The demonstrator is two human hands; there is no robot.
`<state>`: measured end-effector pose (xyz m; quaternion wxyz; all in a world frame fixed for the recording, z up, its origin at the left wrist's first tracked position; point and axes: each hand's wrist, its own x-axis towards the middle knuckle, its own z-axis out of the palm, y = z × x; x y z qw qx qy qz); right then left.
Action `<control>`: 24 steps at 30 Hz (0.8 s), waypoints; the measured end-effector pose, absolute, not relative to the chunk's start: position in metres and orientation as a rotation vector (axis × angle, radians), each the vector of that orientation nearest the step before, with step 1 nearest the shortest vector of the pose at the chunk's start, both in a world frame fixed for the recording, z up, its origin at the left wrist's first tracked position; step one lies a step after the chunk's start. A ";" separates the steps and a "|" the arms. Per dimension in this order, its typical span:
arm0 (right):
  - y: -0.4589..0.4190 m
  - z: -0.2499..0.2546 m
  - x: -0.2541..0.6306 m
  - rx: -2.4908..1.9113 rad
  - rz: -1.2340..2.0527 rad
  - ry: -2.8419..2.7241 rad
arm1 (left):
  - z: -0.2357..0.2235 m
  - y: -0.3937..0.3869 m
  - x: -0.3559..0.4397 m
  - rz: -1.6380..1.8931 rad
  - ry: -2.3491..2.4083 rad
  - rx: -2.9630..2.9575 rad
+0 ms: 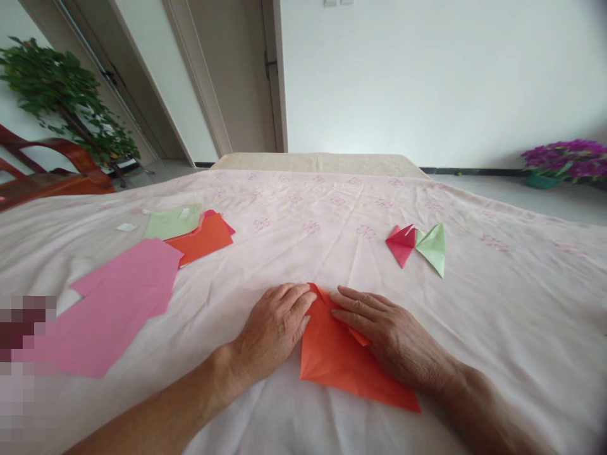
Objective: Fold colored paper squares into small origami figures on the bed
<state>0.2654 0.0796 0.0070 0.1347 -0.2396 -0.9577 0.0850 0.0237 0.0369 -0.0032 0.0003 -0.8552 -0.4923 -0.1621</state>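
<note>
Both my hands, left (279,322) and right (391,328), lie flattened, fingers together, on the orange folded paper sheet (341,363), centred on the pink flower-patterned cloth (227,392).

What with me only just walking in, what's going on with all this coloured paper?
A person has both hands on a partly folded orange sheet lying on a pale flowered cloth. The left hand is at its upper left edge; the right hand lies over its right side. Beyond the right hand sit a folded red piece and a folded light green piece. Off to the left lie pink paper and other coloured sheets.
</note>
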 end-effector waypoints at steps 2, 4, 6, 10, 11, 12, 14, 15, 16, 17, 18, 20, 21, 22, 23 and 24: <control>0.080 0.007 0.266 -0.709 0.259 -2.785 | -0.003 0.037 0.024 -0.505 -1.549 -2.684; 0.080 0.007 0.266 -0.704 0.269 -2.794 | -0.003 0.037 0.024 -0.500 -1.550 -2.683; 0.081 0.007 0.266 -0.689 0.275 -2.799 | -0.003 0.037 0.024 -0.499 -1.547 -2.682; 0.081 0.008 0.266 -0.684 0.304 -2.800 | -0.002 0.037 0.024 -0.496 -1.553 -2.683; 0.081 0.008 0.266 -0.683 0.313 -2.801 | -0.002 0.038 0.024 -0.494 -1.556 -2.683; 0.081 0.008 0.266 -0.679 0.321 -2.801 | -0.002 0.038 0.024 -0.490 -1.557 -2.684; 0.082 0.007 0.267 -0.663 0.340 -2.792 | -0.002 0.038 0.024 -0.480 -1.560 -2.685; 0.083 0.006 0.267 -0.657 0.352 -2.784 | -0.002 0.038 0.024 -0.473 -1.561 -2.687; 0.083 0.006 0.268 -0.654 0.365 -2.775 | -0.002 0.037 0.024 -0.466 -1.562 -2.688; 0.084 0.005 0.268 -0.653 0.376 -2.768 | -0.002 0.037 0.024 -0.460 -1.561 -2.689; 0.084 0.004 0.269 -0.656 0.387 -2.764 | -0.002 0.037 0.023 -0.456 -1.561 -2.689; 0.085 0.003 0.269 -0.668 0.405 -2.759 | -0.002 0.037 0.023 -0.454 -1.558 -2.684; 0.085 0.003 0.270 -0.669 0.415 -2.751 | -0.002 0.037 0.024 -0.454 -1.556 -2.681; 0.085 0.002 0.270 -0.669 0.426 -2.740 | -0.001 0.037 0.024 -0.455 -1.554 -2.678; 0.085 0.002 0.270 -0.666 0.439 -2.728 | -0.001 0.037 0.024 -0.457 -1.549 -2.676; 0.086 0.002 0.270 -0.661 0.451 -2.717 | -0.001 0.037 0.024 -0.457 -1.544 -2.677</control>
